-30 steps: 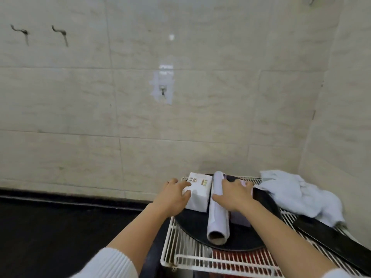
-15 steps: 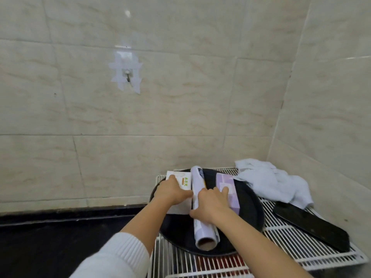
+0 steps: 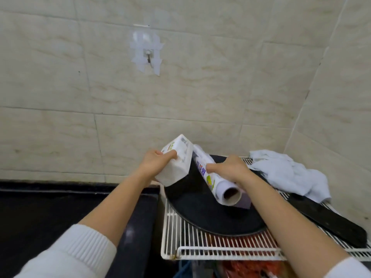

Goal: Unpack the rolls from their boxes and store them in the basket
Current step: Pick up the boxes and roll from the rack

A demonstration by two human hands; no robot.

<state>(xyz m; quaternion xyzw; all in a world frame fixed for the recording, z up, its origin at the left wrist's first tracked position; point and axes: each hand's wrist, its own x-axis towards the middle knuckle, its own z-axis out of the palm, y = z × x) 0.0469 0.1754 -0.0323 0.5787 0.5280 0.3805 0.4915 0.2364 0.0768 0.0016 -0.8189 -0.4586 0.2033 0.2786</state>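
A: Box: white, small green and grey print. Roll: white, blue lettering, brown core.
B: Noted. Tray black, rack white wire, cloth pale blue-white, wall tiles beige marbled.

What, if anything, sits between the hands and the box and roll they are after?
Nothing visible. The left hand already grips the white cardboard box, lifted and tilted over the round black tray. The right hand rests on the printed white roll.

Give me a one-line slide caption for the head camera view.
Left hand lifts a white box while right hand grips a roll above the black tray.
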